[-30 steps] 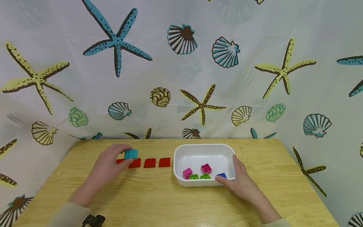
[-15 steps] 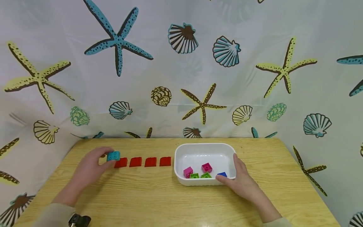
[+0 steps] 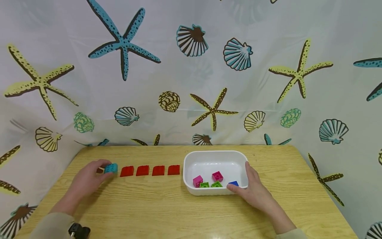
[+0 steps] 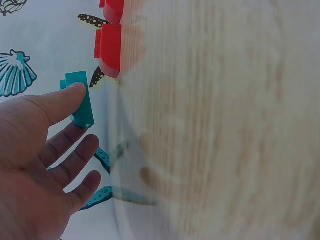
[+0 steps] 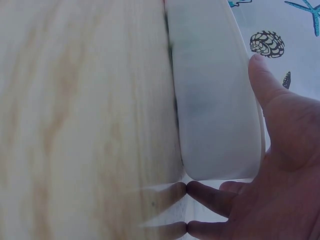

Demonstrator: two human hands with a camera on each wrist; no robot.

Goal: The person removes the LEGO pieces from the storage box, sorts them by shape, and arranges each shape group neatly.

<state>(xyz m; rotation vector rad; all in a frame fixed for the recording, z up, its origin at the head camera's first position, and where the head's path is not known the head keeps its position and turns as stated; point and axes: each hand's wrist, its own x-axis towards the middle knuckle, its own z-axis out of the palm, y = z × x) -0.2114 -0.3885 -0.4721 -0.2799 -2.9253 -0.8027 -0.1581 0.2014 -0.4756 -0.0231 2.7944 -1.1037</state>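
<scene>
My left hand (image 3: 87, 179) pinches a teal toy building brick (image 3: 111, 168) between thumb and fingers, just left of a row of red bricks (image 3: 142, 170). In the left wrist view, the teal brick (image 4: 80, 100) is held a little above the tabletop, its studs facing away from the wood. The other fingers of that hand are spread below it. My right hand (image 3: 255, 192) holds the front right corner of a white plastic container (image 3: 215, 191), thumb over the front rim and fingers along its right side. In the right wrist view, fingertips reach the table beside the container wall (image 5: 215, 100).
Inside the container lie pink bricks (image 3: 217, 176), green bricks (image 3: 217, 184) and a blue brick (image 3: 233, 183), partly behind the front wall. The wooden table (image 3: 167, 215) ends at a curtain (image 3: 179, 73) printed with starfish and shells.
My left hand has carried the teal brick leftward past the red row and lowered it toward the table, uncovering the leftmost red brick. My right hand and the container stay in place.
</scene>
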